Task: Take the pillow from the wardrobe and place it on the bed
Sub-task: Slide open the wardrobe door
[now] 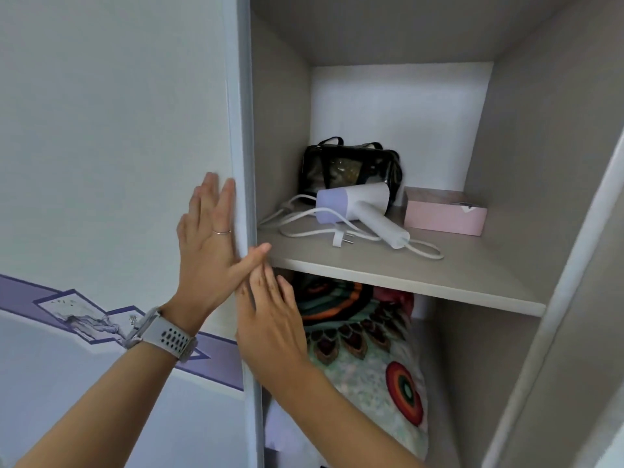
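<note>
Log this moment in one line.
left hand flat on sliding door | right hand open, empty | patterned pillow still under shelf

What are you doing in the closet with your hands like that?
A person stands at an open wardrobe. Their left hand is flat against the edge of the sliding door, and the right hand reaches in beside it, holding nothing. A colourful patterned pillow lies on the lower level, not yet picked up. On the shelf above it sit a hair dryer, a black bag and a pink box.
</note>
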Action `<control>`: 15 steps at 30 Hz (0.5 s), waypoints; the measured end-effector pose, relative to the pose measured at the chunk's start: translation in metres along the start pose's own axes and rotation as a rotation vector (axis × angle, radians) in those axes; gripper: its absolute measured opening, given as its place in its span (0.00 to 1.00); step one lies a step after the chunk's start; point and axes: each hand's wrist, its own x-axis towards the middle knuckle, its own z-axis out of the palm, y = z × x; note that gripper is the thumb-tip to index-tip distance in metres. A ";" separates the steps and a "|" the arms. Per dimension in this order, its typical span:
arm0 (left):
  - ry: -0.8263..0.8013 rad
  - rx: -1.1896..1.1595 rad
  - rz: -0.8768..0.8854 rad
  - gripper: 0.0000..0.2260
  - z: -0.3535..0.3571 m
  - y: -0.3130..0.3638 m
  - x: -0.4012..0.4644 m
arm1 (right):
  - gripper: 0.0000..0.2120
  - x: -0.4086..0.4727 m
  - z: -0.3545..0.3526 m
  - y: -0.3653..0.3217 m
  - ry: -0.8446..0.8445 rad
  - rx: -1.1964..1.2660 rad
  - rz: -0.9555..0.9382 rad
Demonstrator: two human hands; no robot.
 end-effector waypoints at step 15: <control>-0.009 -0.037 -0.037 0.38 -0.028 -0.088 0.015 | 0.22 0.048 0.055 -0.064 0.003 -0.100 0.039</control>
